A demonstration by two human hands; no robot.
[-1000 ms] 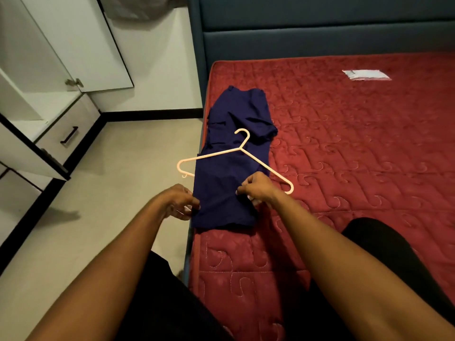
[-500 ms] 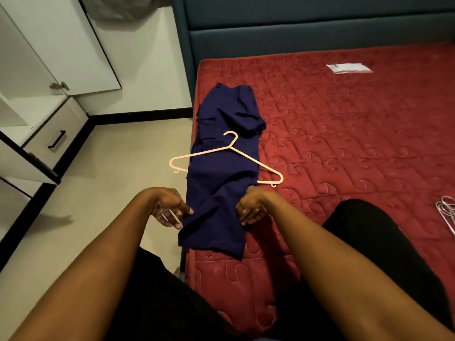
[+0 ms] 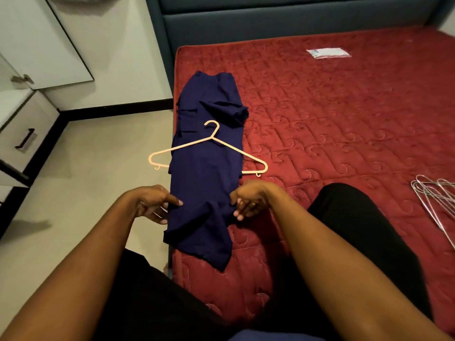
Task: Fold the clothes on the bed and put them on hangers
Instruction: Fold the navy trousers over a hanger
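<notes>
A folded navy blue garment lies lengthwise along the left edge of the red quilted mattress. A pale plastic hanger has the garment threaded over its lower bar, its hook pointing away from me. My left hand pinches the garment's left edge near its lower half. My right hand grips the right edge at the same height. The garment's near end hangs slightly toward me, past both hands.
A bundle of metal wire hangers lies at the right of the mattress. A white packet sits far back. The teal headboard is behind. White drawers and wardrobe doors stand on the left beside bare floor.
Both hands have pulled the garment's near end toward me through the hanger, so more cloth lies below the bar. The camera view shifted right, revealing the wire hangers.
</notes>
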